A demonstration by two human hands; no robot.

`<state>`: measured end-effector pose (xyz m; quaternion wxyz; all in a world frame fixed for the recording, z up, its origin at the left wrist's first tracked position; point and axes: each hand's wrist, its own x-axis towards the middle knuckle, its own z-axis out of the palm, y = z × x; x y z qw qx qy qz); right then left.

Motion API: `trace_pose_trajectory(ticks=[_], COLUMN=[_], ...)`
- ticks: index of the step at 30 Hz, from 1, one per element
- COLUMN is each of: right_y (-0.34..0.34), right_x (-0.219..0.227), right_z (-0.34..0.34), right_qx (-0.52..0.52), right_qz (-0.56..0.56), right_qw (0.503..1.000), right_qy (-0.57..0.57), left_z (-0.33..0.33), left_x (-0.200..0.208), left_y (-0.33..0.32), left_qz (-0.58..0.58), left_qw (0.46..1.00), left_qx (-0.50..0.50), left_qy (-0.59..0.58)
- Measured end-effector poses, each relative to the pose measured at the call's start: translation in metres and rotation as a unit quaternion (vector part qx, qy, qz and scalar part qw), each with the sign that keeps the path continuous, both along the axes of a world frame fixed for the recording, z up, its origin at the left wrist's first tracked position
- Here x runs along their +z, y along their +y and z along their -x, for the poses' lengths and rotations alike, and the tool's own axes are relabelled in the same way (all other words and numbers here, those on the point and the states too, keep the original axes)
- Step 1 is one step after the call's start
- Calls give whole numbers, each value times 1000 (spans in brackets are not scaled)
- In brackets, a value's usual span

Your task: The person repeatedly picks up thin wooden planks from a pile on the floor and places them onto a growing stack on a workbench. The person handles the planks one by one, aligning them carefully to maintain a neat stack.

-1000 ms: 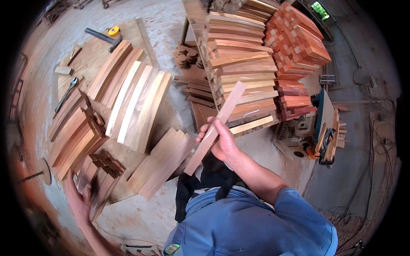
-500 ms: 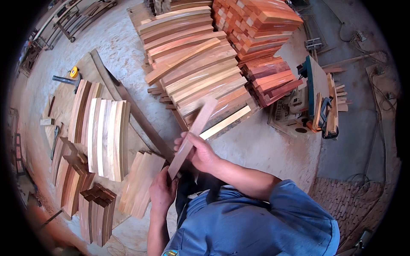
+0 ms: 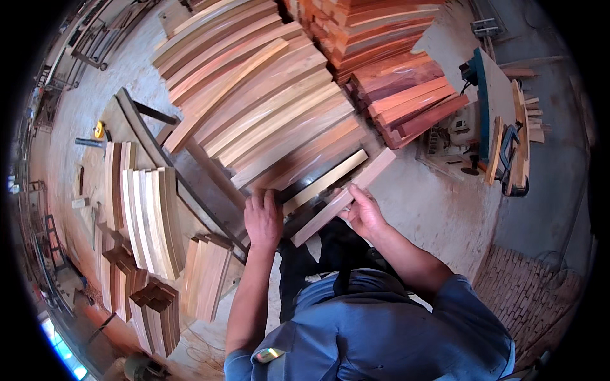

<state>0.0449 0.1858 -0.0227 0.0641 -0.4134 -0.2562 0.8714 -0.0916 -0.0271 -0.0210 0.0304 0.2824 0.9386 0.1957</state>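
A pale pinkish wooden strip (image 3: 348, 195) slants across in front of me, its upper end to the right beside the big stack. My right hand (image 3: 363, 213) is closed around its middle from below, thumb on the near side. My left hand (image 3: 263, 221) is off this strip, at the near left corner of the stack of curved wooden pieces (image 3: 273, 120). Its fingers curl downward, and their tips are hidden against the wood. Between the hands, a light yellow strip (image 3: 327, 181) lies along the stack's near edge.
Left stands a curved-edge table (image 3: 206, 216) with bundles of curved wooden pieces (image 3: 149, 219), a hammer (image 3: 90, 143) and a yellow tape measure (image 3: 99, 129). Reddish wooden pieces (image 3: 403, 89) are piled beyond the stack. A machine with a teal-edged board (image 3: 492, 108) stands at right.
My left hand has let go of the wooden strip and reached forward to the stack's corner. My right hand has carried the strip to the right. The whole view has shifted.
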Motion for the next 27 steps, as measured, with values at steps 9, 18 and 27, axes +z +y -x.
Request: trace_pose_trajectory(ticks=[9, 18, 27], right_y=[18, 15, 14], right_x=[-12, -21, -17], right_z=[4, 17, 15], right_qx=[22, 46, 32], right_qz=[10, -2, -7], right_qw=[999, 999, 999], right_qy=[-31, -26, -21], left_z=[5, 6, -7], left_x=[-26, -27, -29], left_y=[19, 13, 12], left_qz=[43, 25, -74], left_qw=[995, 997, 992], left_qx=[37, 25, 97], left_qy=[83, 68, -22])
